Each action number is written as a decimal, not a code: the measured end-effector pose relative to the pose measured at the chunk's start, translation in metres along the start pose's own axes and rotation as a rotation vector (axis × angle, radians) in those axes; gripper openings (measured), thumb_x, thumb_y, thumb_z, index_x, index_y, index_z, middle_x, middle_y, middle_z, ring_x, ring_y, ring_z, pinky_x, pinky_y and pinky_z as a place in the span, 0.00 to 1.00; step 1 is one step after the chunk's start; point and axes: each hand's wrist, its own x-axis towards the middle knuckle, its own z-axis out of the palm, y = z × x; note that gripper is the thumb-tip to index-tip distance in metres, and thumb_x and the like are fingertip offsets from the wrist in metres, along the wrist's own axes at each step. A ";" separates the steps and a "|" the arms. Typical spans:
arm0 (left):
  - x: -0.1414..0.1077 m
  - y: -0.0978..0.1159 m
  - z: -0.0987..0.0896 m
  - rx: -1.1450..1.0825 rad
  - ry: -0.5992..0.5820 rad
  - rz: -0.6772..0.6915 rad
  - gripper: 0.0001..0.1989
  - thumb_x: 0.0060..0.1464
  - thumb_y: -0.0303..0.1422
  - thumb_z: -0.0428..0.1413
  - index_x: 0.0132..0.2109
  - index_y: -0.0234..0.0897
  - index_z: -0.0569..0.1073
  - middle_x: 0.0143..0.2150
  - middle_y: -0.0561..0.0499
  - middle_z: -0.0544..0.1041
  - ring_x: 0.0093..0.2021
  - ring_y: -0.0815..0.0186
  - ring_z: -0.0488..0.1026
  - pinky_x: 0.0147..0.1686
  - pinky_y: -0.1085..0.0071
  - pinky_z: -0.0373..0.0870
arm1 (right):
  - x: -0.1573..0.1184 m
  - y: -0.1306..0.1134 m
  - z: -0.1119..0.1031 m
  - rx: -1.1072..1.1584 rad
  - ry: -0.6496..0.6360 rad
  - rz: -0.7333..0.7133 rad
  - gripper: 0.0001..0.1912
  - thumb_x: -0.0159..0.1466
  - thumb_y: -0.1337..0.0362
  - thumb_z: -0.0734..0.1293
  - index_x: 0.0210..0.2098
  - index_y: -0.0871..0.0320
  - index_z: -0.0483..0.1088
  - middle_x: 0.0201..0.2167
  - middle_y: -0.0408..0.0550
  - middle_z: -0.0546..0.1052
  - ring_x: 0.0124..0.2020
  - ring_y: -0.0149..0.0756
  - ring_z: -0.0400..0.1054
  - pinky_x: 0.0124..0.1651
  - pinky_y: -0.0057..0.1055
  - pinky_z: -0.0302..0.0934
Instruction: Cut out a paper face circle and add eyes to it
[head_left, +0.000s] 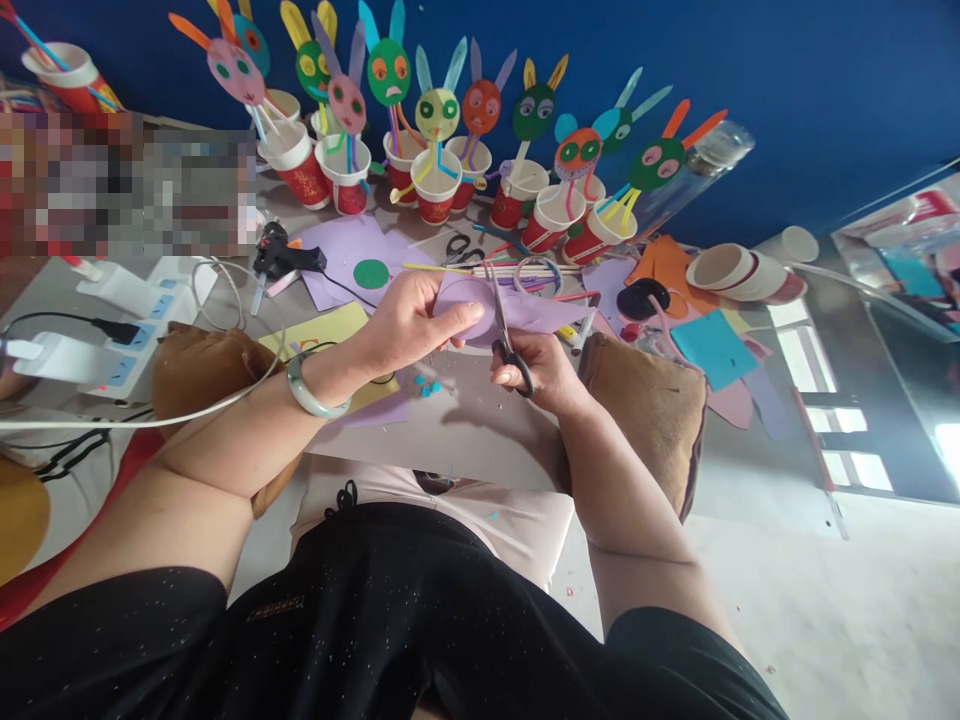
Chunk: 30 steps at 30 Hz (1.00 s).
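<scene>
A piece of purple paper (pixel 469 300) with a curved line on it is pinched between the thumb and fingers of my left hand (pixel 420 320). My right hand (pixel 541 370) has its fingers through the black handles of a pair of scissors (pixel 504 335), whose metal blades meet the paper just right of my left thumb. More of the purple sheet stretches to the right beyond the blades. Small blue scraps (pixel 427 387) lie on the table (pixel 480 430) below my hands. A green paper circle (pixel 371 274) rests on purple paper behind my left hand.
Paper cups (pixel 435 190) with rabbit-faced figures line the back. A black glue gun (pixel 289 258) and power strips (pixel 139 330) with cables are at left. Brown cushions (pixel 645 420) flank my arms. Another pair of scissors (pixel 465 250), colored paper (pixel 716 348) and tipped cups (pixel 739 272) lie beyond.
</scene>
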 end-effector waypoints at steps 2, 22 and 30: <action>0.000 0.000 0.000 0.002 0.001 0.001 0.14 0.62 0.38 0.62 0.30 0.36 0.73 0.23 0.52 0.78 0.21 0.73 0.72 0.20 0.79 0.66 | 0.000 0.000 -0.001 0.000 0.000 -0.008 0.38 0.46 0.29 0.80 0.21 0.58 0.69 0.14 0.39 0.67 0.17 0.25 0.55 0.22 0.28 0.46; -0.001 0.001 -0.001 0.020 0.008 0.020 0.16 0.62 0.40 0.63 0.30 0.37 0.72 0.23 0.52 0.77 0.21 0.72 0.71 0.19 0.77 0.66 | 0.000 0.003 -0.002 -0.036 -0.001 0.030 0.39 0.45 0.28 0.80 0.22 0.58 0.69 0.15 0.38 0.67 0.19 0.25 0.55 0.24 0.28 0.47; -0.001 0.004 -0.001 0.030 0.010 0.018 0.14 0.61 0.39 0.63 0.29 0.38 0.72 0.23 0.52 0.77 0.21 0.72 0.71 0.19 0.76 0.66 | -0.001 0.002 -0.002 -0.009 -0.009 0.031 0.38 0.45 0.30 0.81 0.22 0.58 0.69 0.16 0.38 0.67 0.19 0.25 0.55 0.24 0.29 0.47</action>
